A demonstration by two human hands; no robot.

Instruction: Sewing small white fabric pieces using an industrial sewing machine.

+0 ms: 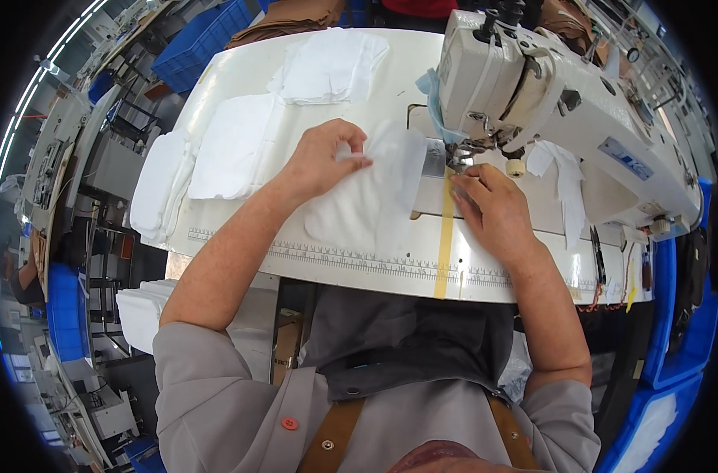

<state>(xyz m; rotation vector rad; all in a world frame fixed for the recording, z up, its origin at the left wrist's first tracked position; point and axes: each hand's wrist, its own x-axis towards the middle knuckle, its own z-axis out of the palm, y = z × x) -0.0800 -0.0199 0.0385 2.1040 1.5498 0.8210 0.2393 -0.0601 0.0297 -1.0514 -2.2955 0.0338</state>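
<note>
Over a soft white fabric piece (343,213), partly blurred, my left hand (323,162) curls thumb and forefinger toward each other in a loose pinch on the cloth. The piece's thin, see-through right part reaches toward the metal plate (434,160) of the sewing machine (548,94). Close by the presser foot (459,158), my right hand (497,209) has its thumb and fingertips drawn together. Whatever those fingertips hold is too small to make out. A yellow tape strip (445,244) runs from the presser foot to the table's front edge.
White fabric stacks lie at the left (160,185), centre left (234,146) and back (331,67) of the table. A printed ruler (335,256) follows the front edge. White scraps (565,185) and dark tweezers (597,256) lie to the right. Blue bins (666,315) stand beside the table.
</note>
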